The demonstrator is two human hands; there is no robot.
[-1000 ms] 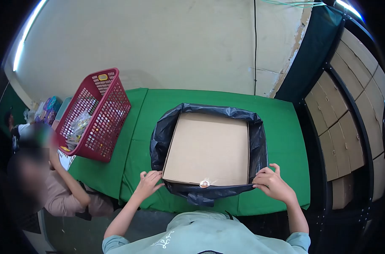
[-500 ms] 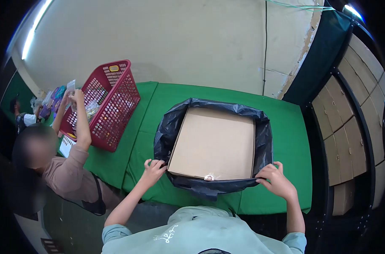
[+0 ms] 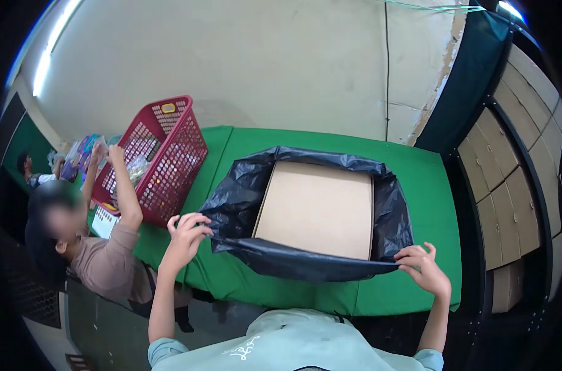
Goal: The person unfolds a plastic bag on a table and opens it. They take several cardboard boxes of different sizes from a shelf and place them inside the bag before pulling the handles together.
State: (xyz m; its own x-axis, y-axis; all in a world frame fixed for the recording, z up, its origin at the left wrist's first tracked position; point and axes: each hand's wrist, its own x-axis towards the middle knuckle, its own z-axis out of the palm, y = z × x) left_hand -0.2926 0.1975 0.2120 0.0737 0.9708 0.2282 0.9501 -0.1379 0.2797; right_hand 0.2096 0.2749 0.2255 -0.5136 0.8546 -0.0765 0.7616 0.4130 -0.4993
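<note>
A flat brown cardboard box (image 3: 315,210) lies inside a black plastic bag (image 3: 305,263) whose mouth is spread wide around it. My left hand (image 3: 187,238) pinches the bag's edge at its near left corner. At the near right corner, my right hand (image 3: 424,267) grips the same edge between thumb and fingers. The near edge of the bag is stretched between my hands and covers the box's front side.
A red plastic basket (image 3: 176,164) with small packets stands left on the green-covered table (image 3: 417,179). Beside it a co-worker (image 3: 111,253) handles a small clear packet. Shelves of cardboard boxes (image 3: 506,216) line the right side. Another person is far left.
Both my hands have moved outward, the left one further and upward, pulling the bag's near edge wider and higher. The co-worker's hands have shifted slightly lower.
</note>
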